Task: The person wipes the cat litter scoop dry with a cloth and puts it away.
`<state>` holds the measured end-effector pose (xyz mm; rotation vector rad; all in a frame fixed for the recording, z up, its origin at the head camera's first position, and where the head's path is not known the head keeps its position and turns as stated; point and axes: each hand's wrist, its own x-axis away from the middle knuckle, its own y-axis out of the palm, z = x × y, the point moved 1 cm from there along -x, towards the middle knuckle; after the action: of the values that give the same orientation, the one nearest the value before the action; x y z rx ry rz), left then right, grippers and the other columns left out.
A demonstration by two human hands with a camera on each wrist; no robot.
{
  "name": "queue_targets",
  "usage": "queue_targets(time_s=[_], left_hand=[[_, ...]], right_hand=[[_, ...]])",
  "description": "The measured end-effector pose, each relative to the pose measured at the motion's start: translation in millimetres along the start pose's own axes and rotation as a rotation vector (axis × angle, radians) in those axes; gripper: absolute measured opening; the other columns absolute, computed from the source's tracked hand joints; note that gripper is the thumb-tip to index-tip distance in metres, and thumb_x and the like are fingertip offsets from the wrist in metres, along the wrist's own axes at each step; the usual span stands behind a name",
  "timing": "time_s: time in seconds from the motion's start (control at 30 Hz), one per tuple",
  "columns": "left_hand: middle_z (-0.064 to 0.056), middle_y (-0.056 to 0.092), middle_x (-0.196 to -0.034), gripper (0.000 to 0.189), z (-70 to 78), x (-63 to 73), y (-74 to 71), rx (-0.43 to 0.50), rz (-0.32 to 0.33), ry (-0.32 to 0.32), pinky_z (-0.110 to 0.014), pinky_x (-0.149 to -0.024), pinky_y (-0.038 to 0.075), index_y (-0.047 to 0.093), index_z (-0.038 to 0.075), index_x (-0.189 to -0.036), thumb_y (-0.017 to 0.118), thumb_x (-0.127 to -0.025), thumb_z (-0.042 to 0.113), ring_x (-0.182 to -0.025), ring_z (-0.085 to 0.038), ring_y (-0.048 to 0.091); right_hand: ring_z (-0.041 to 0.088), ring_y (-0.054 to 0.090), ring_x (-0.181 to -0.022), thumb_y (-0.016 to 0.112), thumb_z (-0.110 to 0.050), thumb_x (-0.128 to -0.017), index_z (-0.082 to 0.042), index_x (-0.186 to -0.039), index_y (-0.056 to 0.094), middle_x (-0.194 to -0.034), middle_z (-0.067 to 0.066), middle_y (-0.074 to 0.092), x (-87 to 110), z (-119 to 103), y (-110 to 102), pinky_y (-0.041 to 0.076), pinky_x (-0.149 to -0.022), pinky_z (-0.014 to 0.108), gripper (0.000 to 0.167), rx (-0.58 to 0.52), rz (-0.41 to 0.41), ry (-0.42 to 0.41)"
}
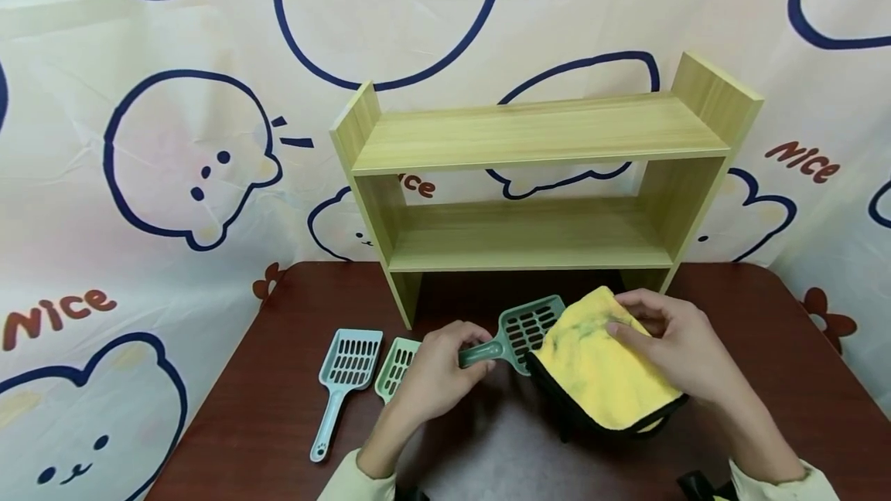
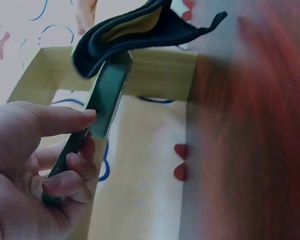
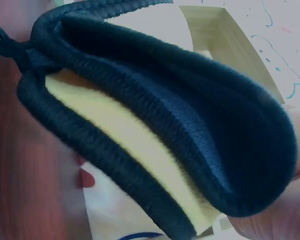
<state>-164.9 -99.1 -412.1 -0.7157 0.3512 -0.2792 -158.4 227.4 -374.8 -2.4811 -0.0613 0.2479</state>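
Observation:
My left hand (image 1: 442, 369) holds a dark green slotted litter scoop (image 1: 485, 352) by its handle, above the table. In the left wrist view the fingers and thumb are curled round that handle, and the scoop (image 2: 111, 87) appears edge-on. A yellow cloth (image 1: 602, 369) with a dark edging and grey smudges is pinched in my right hand (image 1: 678, 350), thumb on top. The cloth lies folded at the scoop's far end and hides part of it. In the right wrist view the folded cloth (image 3: 140, 135) covers most of my right hand.
On the brown table (image 1: 257, 408), a light blue scoop (image 1: 329, 424) and a light green scoop (image 1: 381, 387) lie left of my left hand. A wooden two-tier shelf (image 1: 529, 234) stands behind. A black object (image 1: 692, 483) shows at the lower right edge.

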Motion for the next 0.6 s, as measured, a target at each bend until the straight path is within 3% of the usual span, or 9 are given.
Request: queue_targets(time_s=[0.13, 0.33, 0.6], left_hand=[[0.006, 0.071, -0.099, 0.018, -1.5, 1.8, -11.7, 0.007, 0.007, -0.006, -0.025, -0.073, 0.05, 0.076, 0.015, -0.109, 0.083, -0.093, 0.01, -0.081, -0.011, 0.059], [0.007, 0.07, -0.099, 0.017, -1.6, 4.5, -21.2, -0.002, 0.016, -0.018, -0.024, -0.071, 0.05, 0.076, 0.016, -0.108, 0.083, -0.093, 0.01, -0.079, -0.012, 0.059], [0.009, 0.07, -0.098, 0.019, -3.6, 9.8, -27.6, -0.006, 0.034, -0.052, -0.024, -0.072, 0.05, 0.077, 0.02, -0.107, 0.085, -0.092, 0.012, -0.079, -0.009, 0.059]], right_hand=[[0.0, 0.074, -0.084, 0.079, -0.025, -0.1, -0.011, -0.128, 0.073, -0.112, 0.006, 0.08, 2.3, 3, -11, 0.057, -0.062, 0.028, 0.032, -0.034, 0.021, 0.007], [0.007, 0.075, -0.074, 0.077, -0.02, -0.101, -0.007, -0.131, 0.07, -0.098, -0.02, 0.077, 4.9, 12, -25, 0.058, -0.056, 0.032, 0.033, -0.087, 0.056, 0.01], [0.012, 0.076, -0.07, 0.075, -0.015, -0.102, -0.004, -0.131, 0.067, -0.098, -0.021, 0.076, 7.7, 23, -35, 0.059, -0.054, 0.034, 0.032, -0.155, 0.067, 0.023]])
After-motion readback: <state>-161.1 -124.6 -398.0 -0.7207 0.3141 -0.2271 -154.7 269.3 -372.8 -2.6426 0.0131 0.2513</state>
